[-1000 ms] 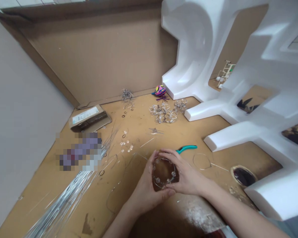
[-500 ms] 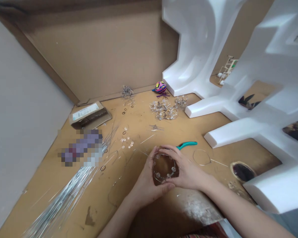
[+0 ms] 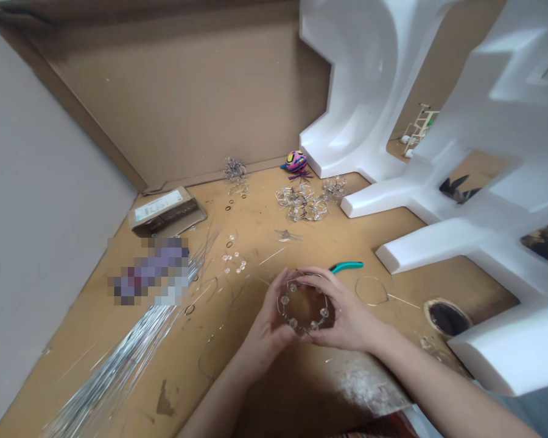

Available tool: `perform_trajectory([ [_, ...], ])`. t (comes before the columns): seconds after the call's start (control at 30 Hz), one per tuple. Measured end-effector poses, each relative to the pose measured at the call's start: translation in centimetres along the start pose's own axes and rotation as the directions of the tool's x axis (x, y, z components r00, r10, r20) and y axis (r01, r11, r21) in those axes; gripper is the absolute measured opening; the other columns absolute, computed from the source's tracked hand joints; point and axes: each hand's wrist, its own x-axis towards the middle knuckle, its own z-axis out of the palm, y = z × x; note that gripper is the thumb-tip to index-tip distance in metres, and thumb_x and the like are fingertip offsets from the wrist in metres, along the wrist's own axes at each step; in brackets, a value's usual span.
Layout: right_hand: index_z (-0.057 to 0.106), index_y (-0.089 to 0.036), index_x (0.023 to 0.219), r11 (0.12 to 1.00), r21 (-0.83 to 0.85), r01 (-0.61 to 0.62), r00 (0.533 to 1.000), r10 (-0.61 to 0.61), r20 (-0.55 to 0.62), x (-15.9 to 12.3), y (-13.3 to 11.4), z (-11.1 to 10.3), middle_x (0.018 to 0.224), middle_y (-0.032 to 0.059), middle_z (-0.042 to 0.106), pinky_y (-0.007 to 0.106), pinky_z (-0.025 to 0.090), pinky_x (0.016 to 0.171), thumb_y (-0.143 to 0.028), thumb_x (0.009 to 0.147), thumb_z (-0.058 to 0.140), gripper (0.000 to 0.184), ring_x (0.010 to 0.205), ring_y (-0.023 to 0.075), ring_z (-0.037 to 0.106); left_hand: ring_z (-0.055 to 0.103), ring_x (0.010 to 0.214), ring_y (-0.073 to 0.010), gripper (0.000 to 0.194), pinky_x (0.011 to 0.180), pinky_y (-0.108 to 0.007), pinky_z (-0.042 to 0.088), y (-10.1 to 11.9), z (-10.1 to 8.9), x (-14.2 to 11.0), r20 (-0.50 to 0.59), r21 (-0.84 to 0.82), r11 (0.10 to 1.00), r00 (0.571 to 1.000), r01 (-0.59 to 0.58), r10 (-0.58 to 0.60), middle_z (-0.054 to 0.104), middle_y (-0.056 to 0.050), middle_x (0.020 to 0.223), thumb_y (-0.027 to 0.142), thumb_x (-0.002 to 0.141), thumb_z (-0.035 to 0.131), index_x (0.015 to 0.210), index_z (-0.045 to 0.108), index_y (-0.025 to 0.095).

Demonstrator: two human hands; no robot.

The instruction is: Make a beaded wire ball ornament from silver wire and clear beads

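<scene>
Between my two hands is a round wire ring strung with several clear beads, held above the tabletop. My left hand curls round its left side, with the thumb at the lower rim. My right hand grips the right side, fingers over the top and thumb below. Part of the ring is hidden by the fingers. Just behind my right hand lies a tool with a teal handle; its other end is out of sight. A thin wire loop rests on the table to the right.
On the left lies a bundle of straight wires, with a cardboard box behind it. Loose clear beads are scattered mid-table. Finished-looking beaded wire pieces sit farther back. White moulded legs stand at the right, near a round hole.
The beaded ring has turned slightly in my hands, so its beads sit in different places. My left thumb has drawn back to the left along the lower rim.
</scene>
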Motion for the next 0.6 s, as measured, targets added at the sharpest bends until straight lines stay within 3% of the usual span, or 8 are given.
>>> perform_trajectory([
  [0.1,0.039,-0.027,0.126,0.999,0.025,0.034,0.999,-0.033,-0.027,0.0,0.0,0.0,0.129,0.0095,0.038,0.04,0.041,0.094,-0.035,0.059,0.074,0.076,0.119,0.0248,0.04,0.036,0.126,-0.0286,0.065,0.105,-0.045,0.027,-0.1,-0.4,0.4,-0.061,-0.223,0.975,0.998,-0.01,-0.004,0.041,-0.009,0.137,0.062,0.079,0.042,0.132,0.037,0.025],
  [0.37,0.042,-0.027,0.123,0.998,0.03,0.054,0.996,-0.052,-0.073,0.0,0.2,0.1,0.125,0.0109,0.041,0.04,0.045,0.087,-0.036,0.057,0.076,0.075,0.113,0.0257,0.044,0.05,0.114,-0.0243,0.038,0.1,-0.041,0.033,1.1,0.0,0.4,-0.148,-0.265,0.959,0.979,0.101,-0.143,0.057,-0.009,0.121,0.038,0.086,0.045,0.119,0.051,0.021],
  [0.6,0.043,-0.024,0.12,0.985,0.073,0.159,0.974,-0.145,-0.172,0.2,0.3,0.1,0.116,0.0121,0.048,0.039,0.048,0.08,-0.04,0.06,0.072,0.068,0.106,0.0262,0.049,0.055,0.109,-0.0224,0.032,0.097,-0.037,0.036,1.5,0.6,0.2,-0.152,-0.324,0.943,0.979,0.08,-0.135,0.063,-0.008,0.114,0.025,0.085,0.05,0.117,0.052,0.022],
])
